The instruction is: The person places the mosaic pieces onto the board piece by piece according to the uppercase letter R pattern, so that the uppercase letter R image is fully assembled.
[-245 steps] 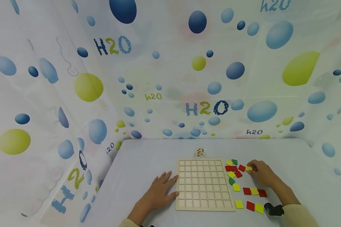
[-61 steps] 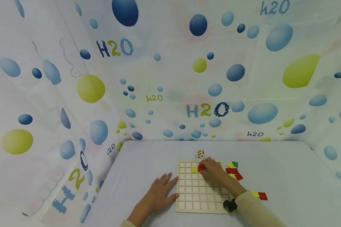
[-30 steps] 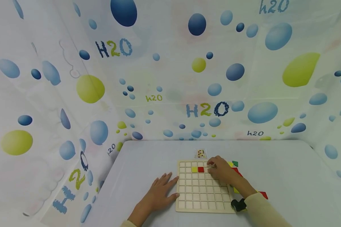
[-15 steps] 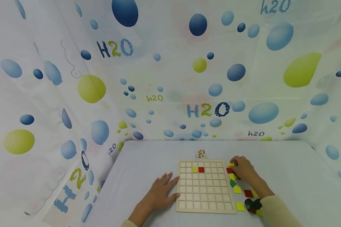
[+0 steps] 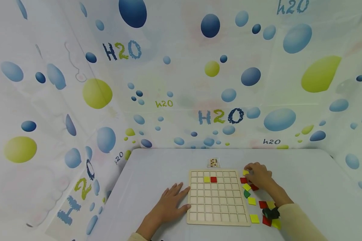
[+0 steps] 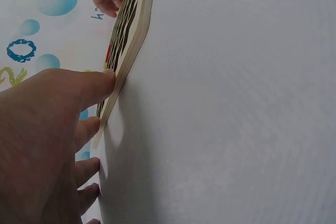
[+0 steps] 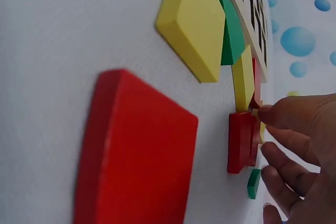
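Note:
Over the loose tiles on the right, my right hand point(image 5: 259, 175) pinches a small yellow tile point(image 5: 245, 172) between thumb and fingertips. In the right wrist view the thumb partly covers that tile. My left hand point(image 5: 169, 204) lies with spread fingers at the left edge of the wooden grid board point(image 5: 218, 211), its thumb and index fingertip touching the edge. On the board, a yellow tile point(image 5: 206, 179) and a red tile point(image 5: 213, 179) sit side by side in the second row from the back.
Several loose tiles lie right of the board, among them a green tile point(image 5: 246, 193), a yellow tile point(image 5: 254, 218) and a red tile point(image 5: 262, 204). A small pattern card point(image 5: 213, 162) lies behind the board. A patterned sheet point(image 5: 181, 73) hangs behind the white table point(image 5: 157, 167).
The yellow and red tiles have been set in the board's grid. My right hand has gone from the board back right to the loose tiles and taken a yellow one. My left hand stays put.

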### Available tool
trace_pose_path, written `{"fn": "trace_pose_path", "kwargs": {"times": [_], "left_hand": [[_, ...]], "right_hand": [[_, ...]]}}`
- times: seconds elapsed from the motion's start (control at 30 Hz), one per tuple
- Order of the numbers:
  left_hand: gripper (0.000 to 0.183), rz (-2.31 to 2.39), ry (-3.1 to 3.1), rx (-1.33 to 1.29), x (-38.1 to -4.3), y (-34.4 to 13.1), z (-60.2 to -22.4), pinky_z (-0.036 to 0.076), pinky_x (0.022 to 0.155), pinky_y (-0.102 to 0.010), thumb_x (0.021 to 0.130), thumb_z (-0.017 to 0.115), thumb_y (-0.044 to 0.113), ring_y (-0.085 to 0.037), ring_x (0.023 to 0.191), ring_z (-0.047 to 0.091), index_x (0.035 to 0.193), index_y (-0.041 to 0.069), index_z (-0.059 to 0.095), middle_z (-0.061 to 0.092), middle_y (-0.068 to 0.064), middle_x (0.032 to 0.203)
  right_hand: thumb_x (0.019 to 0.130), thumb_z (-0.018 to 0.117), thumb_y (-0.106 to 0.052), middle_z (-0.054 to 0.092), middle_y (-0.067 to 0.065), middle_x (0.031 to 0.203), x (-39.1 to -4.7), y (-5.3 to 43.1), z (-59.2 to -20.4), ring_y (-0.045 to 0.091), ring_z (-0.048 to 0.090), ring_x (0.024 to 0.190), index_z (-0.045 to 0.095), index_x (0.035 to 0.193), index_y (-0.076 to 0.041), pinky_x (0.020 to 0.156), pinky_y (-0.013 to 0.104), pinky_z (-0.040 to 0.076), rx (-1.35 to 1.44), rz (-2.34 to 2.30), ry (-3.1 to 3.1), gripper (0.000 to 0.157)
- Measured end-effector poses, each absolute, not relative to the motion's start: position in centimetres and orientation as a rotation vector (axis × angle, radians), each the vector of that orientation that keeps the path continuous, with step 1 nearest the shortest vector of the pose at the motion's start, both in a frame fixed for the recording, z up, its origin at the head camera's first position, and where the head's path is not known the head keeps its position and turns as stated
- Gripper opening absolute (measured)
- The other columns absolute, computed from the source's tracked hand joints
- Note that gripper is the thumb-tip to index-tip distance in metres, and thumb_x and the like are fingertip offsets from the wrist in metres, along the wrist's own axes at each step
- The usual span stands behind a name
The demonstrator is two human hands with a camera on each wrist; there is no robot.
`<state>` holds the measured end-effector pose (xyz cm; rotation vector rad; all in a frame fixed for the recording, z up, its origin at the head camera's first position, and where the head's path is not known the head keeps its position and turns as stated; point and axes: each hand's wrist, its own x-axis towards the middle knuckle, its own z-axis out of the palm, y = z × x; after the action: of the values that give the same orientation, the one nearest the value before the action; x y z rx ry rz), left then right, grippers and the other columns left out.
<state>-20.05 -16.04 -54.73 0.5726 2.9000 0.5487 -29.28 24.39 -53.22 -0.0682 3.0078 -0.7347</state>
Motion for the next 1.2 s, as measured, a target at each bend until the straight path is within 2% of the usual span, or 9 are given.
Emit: {"fn": "trace_pose_path", "kwargs": {"times": [0.47, 0.73, 0.87, 1.07, 1.2], "left_hand": [[0.069, 0.559, 2.902, 0.59, -20.1, -16.2, -54.7, 0.023, 0.127, -0.065, 0.102, 0.053, 0.065, -0.036, 0.16, 0.028, 0.163, 0.035, 0.041, 0.034, -0.007, 0.172], [0.069, 0.56, 2.901, 0.604, -20.1, -16.3, -54.8, 0.022, 0.127, -0.065, 0.102, 0.052, 0.066, -0.036, 0.16, 0.028, 0.163, 0.035, 0.041, 0.034, -0.007, 0.172], [0.07, 0.564, 2.897, 0.603, -20.2, -16.3, -54.8, 0.022, 0.127, -0.065, 0.102, 0.053, 0.065, -0.036, 0.16, 0.027, 0.163, 0.034, 0.041, 0.034, -0.007, 0.172], [0.07, 0.563, 2.891, 0.586, -20.2, -16.2, -54.9, 0.022, 0.127, -0.065, 0.102, 0.053, 0.066, -0.036, 0.16, 0.027, 0.163, 0.034, 0.042, 0.034, -0.007, 0.172], [0.07, 0.56, 2.895, 0.583, -20.2, -16.2, -55.0, 0.021, 0.127, -0.065, 0.101, 0.052, 0.067, -0.036, 0.16, 0.027, 0.163, 0.035, 0.041, 0.034, -0.007, 0.172]], "right_hand": [[0.1, 0.072, -0.017, 0.06, 0.018, 0.116, -30.0, 24.6, -54.1, 0.035, 0.054, 0.106, 0.067, 0.127, -0.004, 0.096, 0.065, 0.045, -0.144, -0.832, 2.929, 0.031], [0.099, 0.073, -0.016, 0.06, 0.016, 0.111, -29.4, 24.6, -54.2, 0.032, 0.055, 0.102, 0.067, 0.124, -0.003, 0.092, 0.065, 0.045, -0.166, -0.865, 2.946, 0.029], [0.099, 0.073, -0.017, 0.062, 0.016, 0.111, -29.2, 24.3, -54.2, 0.033, 0.057, 0.102, 0.067, 0.123, -0.002, 0.089, 0.063, 0.046, -0.178, -0.917, 2.97, 0.029], [0.1, 0.071, -0.019, 0.064, 0.016, 0.117, -29.0, 22.7, -53.7, 0.033, 0.061, 0.106, 0.068, 0.124, -0.002, 0.093, 0.066, 0.047, -0.269, -0.99, 2.933, 0.03], [0.099, 0.071, -0.019, 0.063, 0.014, 0.116, -28.9, 21.1, -53.5, 0.029, 0.06, 0.106, 0.07, 0.123, -0.003, 0.095, 0.059, 0.052, -0.315, -1.026, 2.897, 0.029]]}}
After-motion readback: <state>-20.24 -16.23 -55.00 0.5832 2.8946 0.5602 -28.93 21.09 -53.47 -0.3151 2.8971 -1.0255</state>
